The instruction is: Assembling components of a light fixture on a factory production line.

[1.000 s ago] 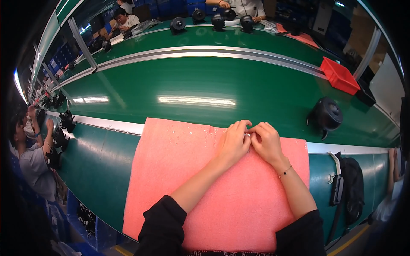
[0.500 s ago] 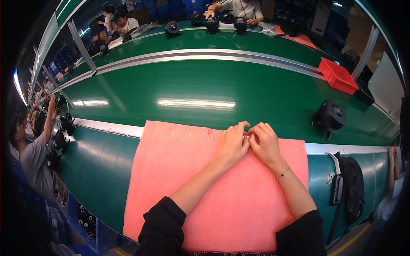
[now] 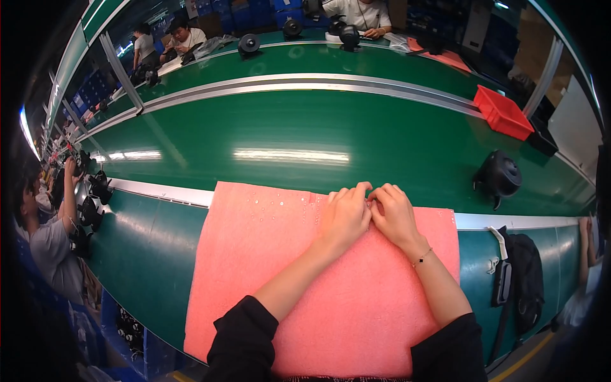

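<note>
Left hand [image 3: 348,211] and right hand [image 3: 394,215] are at the far edge of the pink mat [image 3: 312,299], fingers curled narrow, can't tell what's held. Tiny shiny bits [image 3: 256,202] dot its far-left part.

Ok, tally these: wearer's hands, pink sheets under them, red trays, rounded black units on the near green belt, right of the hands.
Left hand and right hand: 2
Pink sheet: 1
Red tray: 1
Rounded black unit: 1
Total: 5
</note>
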Demonstrator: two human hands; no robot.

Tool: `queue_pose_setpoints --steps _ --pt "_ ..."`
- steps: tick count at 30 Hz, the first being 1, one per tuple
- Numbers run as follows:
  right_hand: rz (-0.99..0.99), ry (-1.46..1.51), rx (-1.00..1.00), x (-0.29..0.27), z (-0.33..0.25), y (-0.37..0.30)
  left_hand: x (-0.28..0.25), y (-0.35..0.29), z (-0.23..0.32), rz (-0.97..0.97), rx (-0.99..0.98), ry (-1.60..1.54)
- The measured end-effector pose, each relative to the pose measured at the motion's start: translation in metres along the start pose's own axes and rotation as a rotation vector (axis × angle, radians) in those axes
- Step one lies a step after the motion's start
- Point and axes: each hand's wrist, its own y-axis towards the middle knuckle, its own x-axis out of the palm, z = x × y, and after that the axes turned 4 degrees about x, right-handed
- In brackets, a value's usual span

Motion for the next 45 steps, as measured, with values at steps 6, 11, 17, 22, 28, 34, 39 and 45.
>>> queue_pose_setpoints --steps 6,11,17,22,28,34,39,45 --pt "0.007 0.009 0.007 -0.0027 -0.001 -0.0001 -0.0013 0.0006 0.0032 0.035 0.057 0.099" --pt "0.02 0.0 -0.003 -0.0029 -0.0034 0.0 -0.0034 0.0004 0.0036 0.047 0.066 0.11" --pt "0.064 -0.002 -0.007 -0.0072 -0.0078 0.0007 -0.0023 0.0011 0.005 0.069 0.081 0.125" --pt "0.061 -0.014 -0.003 -0.0045 -0.0047 0.0002 -0.0018 0.0007 0.0034 0.066 0.081 0.133" --pt "0.067 -0.002 -0.013 -0.0038 -0.0043 0.001 -0.0014 0.0004 0.0023 0.077 0.092 0.124" --pt "0.058 0.004 0.013 -0.0055 -0.0057 0.0016 -0.0023 0.0013 0.003 0.074 0.095 0.112" --pt "0.047 0.018 0.027 -0.0061 -0.0061 0.0024 -0.0014 0.0012 0.0027 0.07 0.097 0.114" --pt "0.058 0.026 0.005 -0.0039 -0.004 0.0028 0.0004 -0.001 0.0012 0.059 0.117 0.165"
